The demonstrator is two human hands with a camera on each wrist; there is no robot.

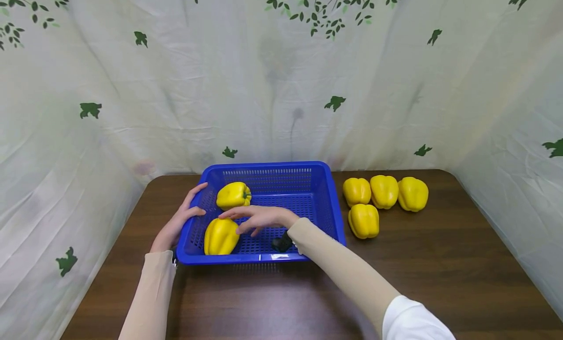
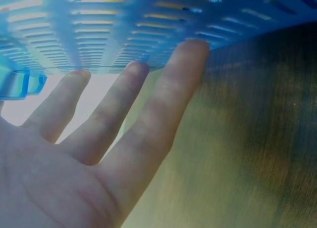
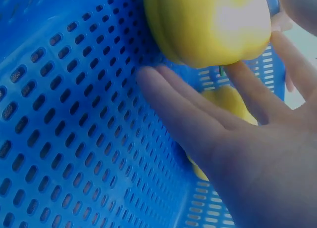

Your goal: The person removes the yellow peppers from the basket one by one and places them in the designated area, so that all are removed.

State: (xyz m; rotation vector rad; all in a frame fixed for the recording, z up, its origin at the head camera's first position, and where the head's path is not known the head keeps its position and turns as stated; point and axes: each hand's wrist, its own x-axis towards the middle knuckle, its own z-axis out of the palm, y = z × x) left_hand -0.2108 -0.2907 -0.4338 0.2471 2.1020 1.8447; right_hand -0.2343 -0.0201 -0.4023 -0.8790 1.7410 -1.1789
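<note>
A blue plastic basket [image 1: 336, 218] stands on the table. Inside, at its left end, lie two yellow bell peppers: a front pepper [image 1: 216, 238] and a back pepper [image 1: 232, 195] with its green stem toward the right. My right hand [image 1: 259, 217] reaches over the front pepper, fingertips right at its top and right side. In the right wrist view its fingers [image 3: 173, 104] stretch past that pepper. My left hand [image 1: 179, 223] is at the basket's left side, thumb and index finger over the rim. Its other fingers [image 2: 163, 109] lie straight against the slotted wall.
To the right of the basket are several more yellow peppers: three in a back row [image 1: 384, 192] and a single pepper [image 1: 363, 222] in front. The brown table [image 1: 440, 262] meets a white leaf-print curtain [image 1: 246, 86] behind. A black device [image 1: 281, 242] sits below the right wrist.
</note>
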